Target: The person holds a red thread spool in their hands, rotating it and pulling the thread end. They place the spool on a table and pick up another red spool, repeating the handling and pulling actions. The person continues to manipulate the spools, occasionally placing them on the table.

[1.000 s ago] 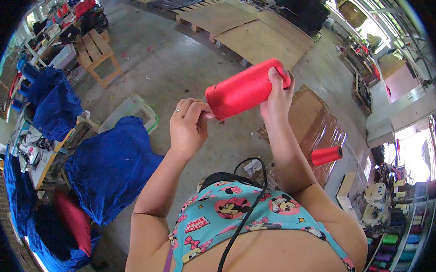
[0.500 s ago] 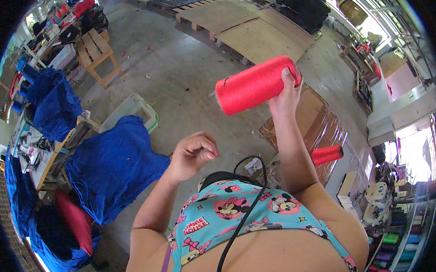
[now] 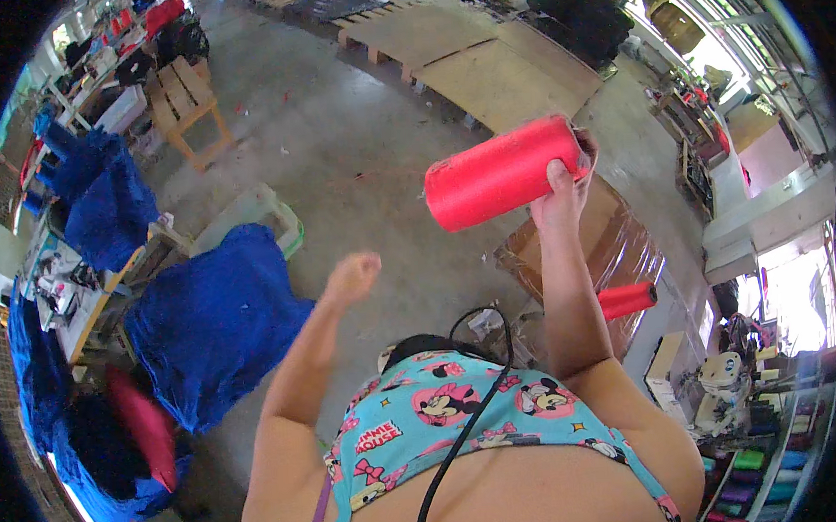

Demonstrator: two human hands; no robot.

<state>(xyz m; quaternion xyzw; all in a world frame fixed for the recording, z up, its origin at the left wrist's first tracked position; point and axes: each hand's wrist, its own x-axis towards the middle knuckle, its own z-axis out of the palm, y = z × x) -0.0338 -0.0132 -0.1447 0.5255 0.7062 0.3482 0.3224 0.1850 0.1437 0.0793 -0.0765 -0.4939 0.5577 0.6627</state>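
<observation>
Cardboard: a flat brown cardboard sheet partly under shiny clear film (image 3: 582, 233), lying on the grey concrete floor (image 3: 340, 208).
Right hand (image 3: 563, 197): clamped on the right end of a thick bright-red cylindrical thread cone (image 3: 499, 174), with the thumb pressed on its side and the other fingers mostly hidden.
Red thread cone: held in the air, seen just beyond and left of the cardboard; tilted, with the left end lower and the right end higher.
Left hand (image 3: 354, 276): raised well left of the cardboard, apart from the cone; curled inward and blurred, so cannot tell whether closed fully or pinching something.
Small cone: a slimmer red thread cone with a dark open end (image 3: 628, 299), lying on its side at the near right corner of the cardboard, partly behind the right forearm.
Bin: a translucent plastic bin with a green edge (image 3: 295, 231), well left of the cardboard.
Blue cloth: a wide crumpled royal-blue fabric piece (image 3: 218, 319), left of the cardboard, past the left forearm.
Bench: a slatted wooden bench (image 3: 183, 98), far beyond and left of the cardboard.
Platform: a low plywood-topped pallet platform (image 3: 503, 77), beyond the cardboard.
Spools: many-coloured thread spools on a rack (image 3: 749, 459), nearer and right of the cardboard.
</observation>
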